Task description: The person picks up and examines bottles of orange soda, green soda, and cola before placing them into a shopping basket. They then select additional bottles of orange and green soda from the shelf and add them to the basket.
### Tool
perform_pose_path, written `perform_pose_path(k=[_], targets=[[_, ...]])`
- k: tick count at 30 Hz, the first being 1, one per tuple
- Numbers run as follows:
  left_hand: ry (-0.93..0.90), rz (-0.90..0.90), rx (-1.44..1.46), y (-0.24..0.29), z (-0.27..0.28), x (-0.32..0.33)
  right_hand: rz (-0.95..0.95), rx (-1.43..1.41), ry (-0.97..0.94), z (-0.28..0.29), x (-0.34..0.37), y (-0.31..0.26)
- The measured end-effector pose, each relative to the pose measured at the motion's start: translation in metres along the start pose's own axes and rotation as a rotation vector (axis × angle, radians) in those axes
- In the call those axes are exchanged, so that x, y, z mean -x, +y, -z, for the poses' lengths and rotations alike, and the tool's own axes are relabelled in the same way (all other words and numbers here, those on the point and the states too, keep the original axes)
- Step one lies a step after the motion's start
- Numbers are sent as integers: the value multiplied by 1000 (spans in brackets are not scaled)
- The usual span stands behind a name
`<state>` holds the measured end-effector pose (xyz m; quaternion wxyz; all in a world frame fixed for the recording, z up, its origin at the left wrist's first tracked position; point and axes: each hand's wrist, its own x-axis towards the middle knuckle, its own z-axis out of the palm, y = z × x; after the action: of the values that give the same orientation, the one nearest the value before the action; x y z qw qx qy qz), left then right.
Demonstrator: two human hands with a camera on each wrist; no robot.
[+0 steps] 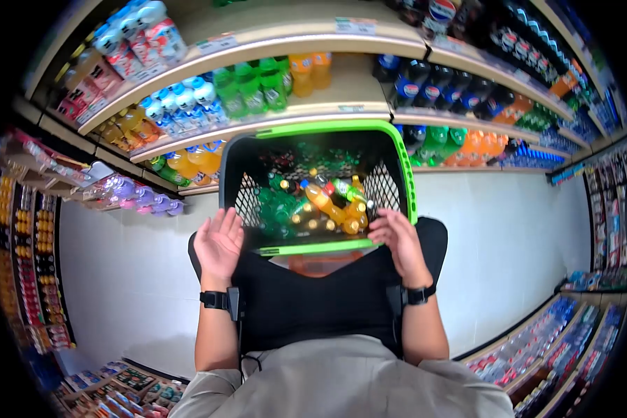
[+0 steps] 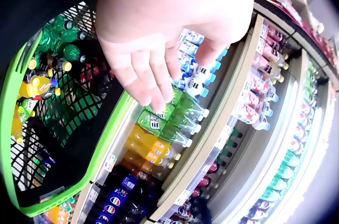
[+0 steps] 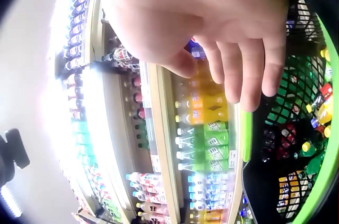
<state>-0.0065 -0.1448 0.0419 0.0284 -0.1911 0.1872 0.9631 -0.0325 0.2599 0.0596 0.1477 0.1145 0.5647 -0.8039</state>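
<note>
The left hand [image 1: 219, 245] and right hand [image 1: 398, 240], fingers loosely extended side by side with thumbs apart, flank the near end of a green-and-black basket [image 1: 327, 127], as bottles [image 1: 319, 197] (orange and green among them) lie jumbled inside it and stocked drinks shelves [image 1: 320, 108] line up beyond its far rim.

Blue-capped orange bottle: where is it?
In the head view, the blue-capped orange bottle lies inside the green-rimmed basket, near its middle, just left of the green-labelled bottle.
</note>
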Motion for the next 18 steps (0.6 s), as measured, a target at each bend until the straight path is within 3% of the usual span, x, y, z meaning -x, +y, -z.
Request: perform_pose_path(k=[5, 10, 13, 18], targets=[[111, -46, -57, -21, -2, -12, -131, 63, 3, -14, -3, 29], [260, 113, -169, -60, 43, -31, -229, 306, 27, -8, -26, 86], [301, 158, -304, -72, 45, -36, -86, 494, -91, 4, -33, 116], [279, 225, -335, -78, 44, -49, 44, 865, -185, -6, -33, 107]])
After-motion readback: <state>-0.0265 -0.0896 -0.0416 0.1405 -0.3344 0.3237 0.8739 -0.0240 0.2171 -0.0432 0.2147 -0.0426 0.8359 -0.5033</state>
